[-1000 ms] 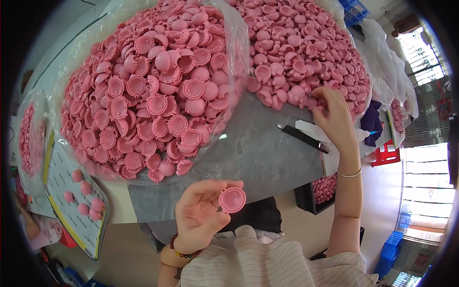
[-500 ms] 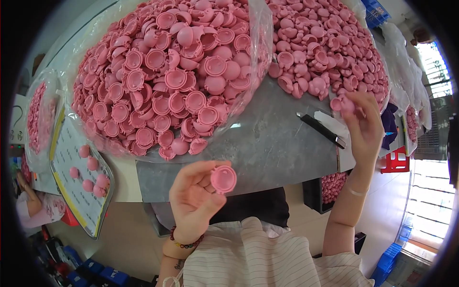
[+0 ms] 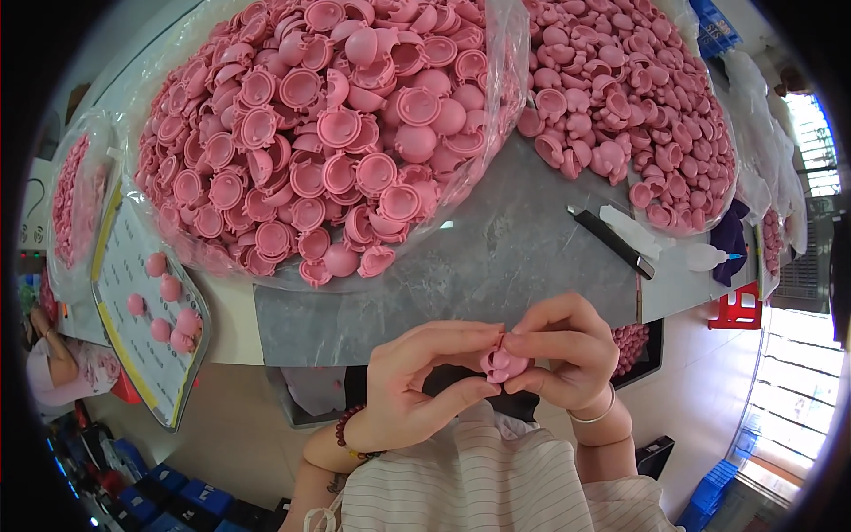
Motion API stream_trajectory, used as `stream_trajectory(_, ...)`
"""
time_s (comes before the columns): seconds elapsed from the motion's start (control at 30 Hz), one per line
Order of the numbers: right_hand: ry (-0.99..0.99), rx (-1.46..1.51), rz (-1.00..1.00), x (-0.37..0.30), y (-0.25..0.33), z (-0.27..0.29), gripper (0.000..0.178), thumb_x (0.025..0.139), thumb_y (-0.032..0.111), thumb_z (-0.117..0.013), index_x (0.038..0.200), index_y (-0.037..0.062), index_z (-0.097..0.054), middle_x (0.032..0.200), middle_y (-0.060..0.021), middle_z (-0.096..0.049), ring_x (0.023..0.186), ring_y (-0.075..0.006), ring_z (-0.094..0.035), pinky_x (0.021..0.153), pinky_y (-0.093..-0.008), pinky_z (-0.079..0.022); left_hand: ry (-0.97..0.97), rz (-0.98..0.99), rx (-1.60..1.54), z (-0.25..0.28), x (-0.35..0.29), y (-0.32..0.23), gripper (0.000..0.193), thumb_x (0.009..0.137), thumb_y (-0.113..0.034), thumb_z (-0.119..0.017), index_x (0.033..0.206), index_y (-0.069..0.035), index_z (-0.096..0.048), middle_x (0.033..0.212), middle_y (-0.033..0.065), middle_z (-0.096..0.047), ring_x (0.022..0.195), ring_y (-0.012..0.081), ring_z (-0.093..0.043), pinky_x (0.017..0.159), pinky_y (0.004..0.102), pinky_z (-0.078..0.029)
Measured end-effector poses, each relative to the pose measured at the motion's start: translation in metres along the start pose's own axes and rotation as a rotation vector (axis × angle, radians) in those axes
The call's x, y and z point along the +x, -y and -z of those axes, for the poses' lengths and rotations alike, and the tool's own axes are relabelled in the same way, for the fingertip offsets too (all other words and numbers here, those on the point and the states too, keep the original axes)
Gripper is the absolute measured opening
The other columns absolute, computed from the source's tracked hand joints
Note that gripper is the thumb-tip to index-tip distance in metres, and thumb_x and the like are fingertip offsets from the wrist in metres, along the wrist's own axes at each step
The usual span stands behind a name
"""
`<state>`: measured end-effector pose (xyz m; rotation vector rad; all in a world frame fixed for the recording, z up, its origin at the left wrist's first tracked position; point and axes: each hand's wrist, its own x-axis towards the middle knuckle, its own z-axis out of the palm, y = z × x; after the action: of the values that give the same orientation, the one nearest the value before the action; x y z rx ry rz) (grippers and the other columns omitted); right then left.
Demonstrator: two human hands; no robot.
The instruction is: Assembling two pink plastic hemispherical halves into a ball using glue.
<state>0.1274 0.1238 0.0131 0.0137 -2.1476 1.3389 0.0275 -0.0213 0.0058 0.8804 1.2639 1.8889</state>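
My two hands meet just in front of the table's near edge, with fingertips pinched round small pink plastic parts. My right hand (image 3: 572, 355) grips a pink shell piece with small rounded knobs (image 3: 502, 364). From the left, the fingers of my left hand (image 3: 412, 381) close on a round pink half-shell, now mostly hidden behind fingers and the knobbed piece. Whether the two parts are joined or only touching, I cannot tell. Beyond my hands lies a big heap of round pink half-shells (image 3: 301, 151) in clear plastic. A second heap, of knobbed pink pieces (image 3: 638, 106), spreads at the far right.
On the grey tabletop (image 3: 532, 257) lie a black cutter knife (image 3: 612, 241) and a small white bottle (image 3: 705, 257). At the left, a tray (image 3: 142, 372) holds several pink balls. A dark bin (image 3: 631, 350) with pink parts sits below the table. Another person's arm (image 3: 58, 363) shows far left.
My right hand has come from the right-hand heap, with a knobbed piece, to my left hand. My left hand has shifted right and turned its half-shell toward that piece.
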Motion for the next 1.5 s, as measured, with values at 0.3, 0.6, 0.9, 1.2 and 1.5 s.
stream_trajectory(0.3, -0.025, -0.074, 0.021, -0.005, -0.005, 0.000, 0.033, 0.061, 0.025, -0.073, 0.082, 0.0029, -0.062, 0.080, -0.0069, -0.051, 0.061, -0.0120, -0.050, 0.051, -0.0205, -0.039, 0.036, 0.039, 0.061, 0.001, 0.003, 0.001, 0.035, 0.068, 0.007, -0.061, 0.102, 0.005, -0.051, 0.106, 0.0164, -0.052, 0.085, 0.0181, -0.058, 0.074, 0.0253, -0.048)
stream_trajectory(0.6, -0.024, -0.292, 0.157, -0.012, 0.011, -0.002, 0.020, 0.062, 0.003, -0.064, 0.081, 0.0058, -0.057, 0.075, -0.0053, -0.048, 0.063, -0.0178, -0.046, 0.051, -0.0273, -0.038, -0.033, 0.073, -0.167, 0.000, 0.009, 0.004, 0.048, 0.059, 0.004, -0.071, 0.103, 0.004, -0.051, 0.103, 0.0205, -0.053, 0.096, 0.0219, -0.053, 0.081, 0.0314, -0.043)
stream_trajectory(0.9, -1.089, -0.654, 0.120, -0.053, -0.028, 0.099, 0.023, 0.075, 0.006, -0.052, 0.096, -0.0034, -0.050, 0.083, -0.0118, -0.050, 0.073, -0.0173, -0.046, 0.067, -0.0283, -0.039, -0.083, -0.094, 0.017, 0.015, 0.011, 0.005, 0.046, 0.048, -0.002, -0.079, 0.088, 0.001, -0.056, 0.088, 0.0113, -0.057, 0.084, 0.0219, -0.055, 0.073, 0.0313, -0.045)
stream_trajectory(1.2, -0.944, -0.944, -0.502, -0.060, -0.053, 0.151, 0.036, 0.077, 0.017, -0.059, 0.106, -0.0028, -0.051, 0.092, -0.0095, -0.056, 0.082, -0.0117, -0.051, 0.071, -0.0229, -0.040, -0.089, -0.101, 0.023, 0.021, 0.010, 0.001, 0.046, 0.047, -0.007, -0.080, 0.087, 0.001, -0.056, 0.086, 0.0108, -0.057, 0.084, 0.0221, -0.055, 0.071, 0.0309, -0.046)
stream_trajectory(1.5, -0.858, -0.782, -0.572, -0.047, -0.050, 0.160, 0.027, 0.079, 0.018, -0.056, 0.094, -0.0043, -0.058, 0.083, -0.0057, -0.060, 0.071, -0.0085, -0.053, 0.063, -0.0190, -0.042, -0.079, 0.042, -0.299, 0.030, 0.007, -0.004, 0.047, 0.062, -0.034, -0.073, 0.086, -0.002, -0.048, 0.076, 0.0101, -0.055, 0.071, 0.0182, -0.055, 0.063, 0.0282, -0.045)
